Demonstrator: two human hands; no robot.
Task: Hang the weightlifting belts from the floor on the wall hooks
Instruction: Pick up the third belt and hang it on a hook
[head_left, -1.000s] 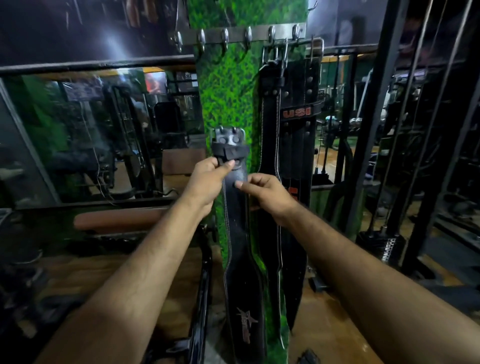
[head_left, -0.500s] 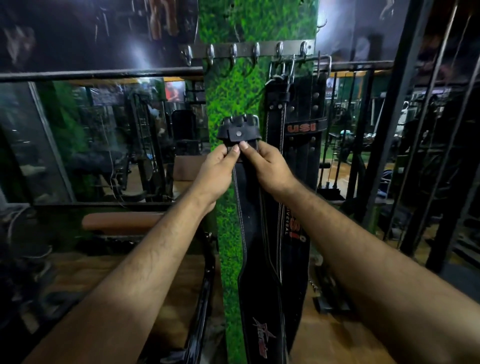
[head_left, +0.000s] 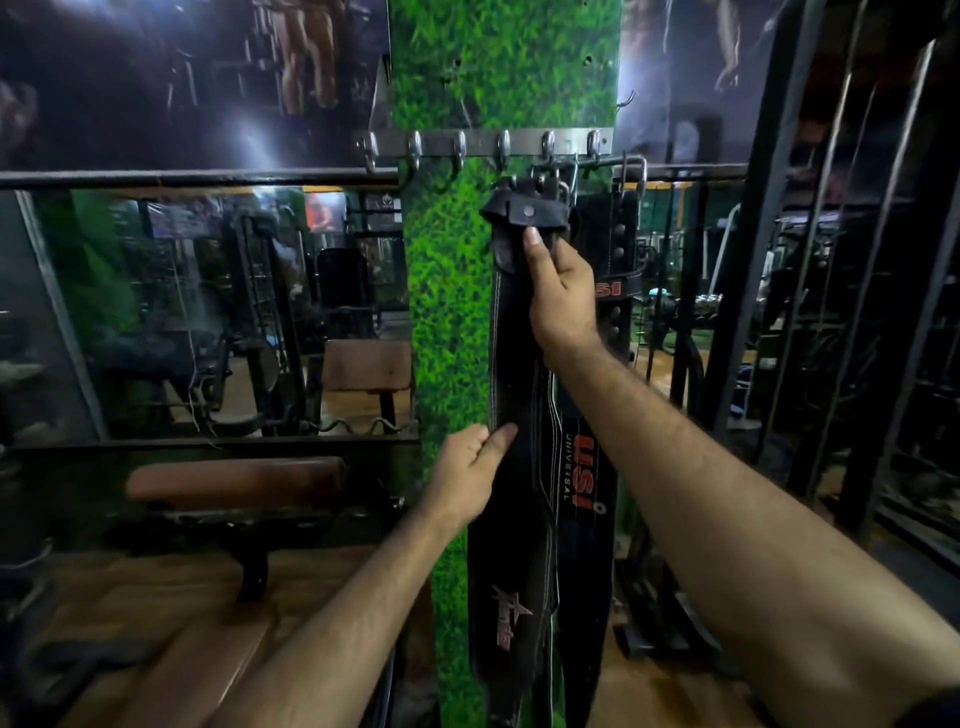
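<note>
A black leather belt (head_left: 511, 519) with white stitching and a red star logo hangs down the green pillar (head_left: 452, 312). Its buckle end sits just under the metal hook rail (head_left: 483, 143). My right hand (head_left: 563, 291) grips the belt just below the buckle, thumb pressed on the leather flap. My left hand (head_left: 467, 473) holds the belt's left edge lower down, thumb on its face. To the right, black belts marked USI (head_left: 584, 467) hang from the rail's right hooks.
Several bare hooks stick out along the left of the rail. A padded brown bench (head_left: 234, 480) stands low on the left in front of a mirror wall. Black machine frames and cables (head_left: 831, 312) fill the right side. The floor is wooden.
The belt has gone up, its buckle now just under the hook rail. My left hand let go near the buckle and dropped down to the belt's left edge. My right hand stayed near the top.
</note>
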